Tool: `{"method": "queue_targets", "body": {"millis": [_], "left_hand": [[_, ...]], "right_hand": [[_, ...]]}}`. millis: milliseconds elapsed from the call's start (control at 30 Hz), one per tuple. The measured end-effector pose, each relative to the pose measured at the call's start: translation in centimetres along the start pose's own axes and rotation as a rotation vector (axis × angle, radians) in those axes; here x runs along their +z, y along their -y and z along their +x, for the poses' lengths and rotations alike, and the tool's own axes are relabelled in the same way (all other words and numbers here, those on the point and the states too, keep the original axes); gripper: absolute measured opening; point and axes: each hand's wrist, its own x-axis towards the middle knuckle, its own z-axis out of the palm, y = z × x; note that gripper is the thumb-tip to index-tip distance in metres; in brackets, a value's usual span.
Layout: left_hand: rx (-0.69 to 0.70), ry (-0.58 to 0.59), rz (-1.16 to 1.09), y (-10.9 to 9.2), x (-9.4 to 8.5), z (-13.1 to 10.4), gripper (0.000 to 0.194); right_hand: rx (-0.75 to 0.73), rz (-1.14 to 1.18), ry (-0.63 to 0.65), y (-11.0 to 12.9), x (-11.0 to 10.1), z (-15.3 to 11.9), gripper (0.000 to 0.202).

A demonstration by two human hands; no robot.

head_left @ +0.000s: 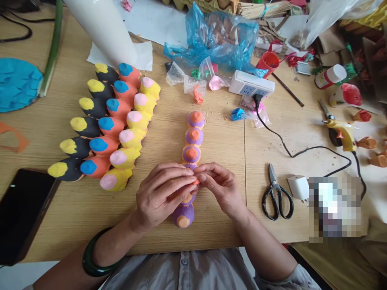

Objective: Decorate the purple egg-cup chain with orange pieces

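A purple-painted strip of egg carton cups [193,137] runs lengthwise on the table before me. Its far cups carry orange clay caps, while the nearest cup shows a bare, pale orange tip. Over the middle of the strip, a small piece of orange clay [196,182] is pinched between both hands. My left hand [166,193] is closed, its fingertips pressing the clay from the left. From the right, the thumb and fingers of my right hand [222,187] close on the same piece. The cups beneath my fingers are partly hidden.
Three finished carton strips [111,125] in black, coral and yellow lie left, beside a dark phone-like slab [27,213]. Scissors [276,193] and a glue gun [341,133] are at right. A power strip [250,84], its cord and clay bags [196,84] sit beyond.
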Motion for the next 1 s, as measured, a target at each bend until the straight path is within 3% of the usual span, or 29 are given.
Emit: {"method": "queue_targets", "body": {"millis": [333, 567, 767, 1000], "left_hand": [[-0.023, 0.023, -0.069, 0.25, -0.26, -0.11, 0.027], [-0.081, 0.009, -0.120, 0.16, -0.23, -0.27, 0.019], [-0.098, -0.048, -0.103, 0.23, -0.43, -0.35, 0.013], [-0.084, -0.036, -0.112, 0.43, -0.52, -0.50, 0.034]], "right_hand": [[0.021, -0.017, 0.007, -0.15, 0.03, -0.03, 0.022], [-0.005, -0.072, 0.031, -0.21, 0.22, -0.22, 0.026], [0.067, -0.019, 0.113, 0.18, 0.17, -0.22, 0.028], [0.061, 0.001, 0.066, 0.09, 0.00, 0.18, 0.027]]}}
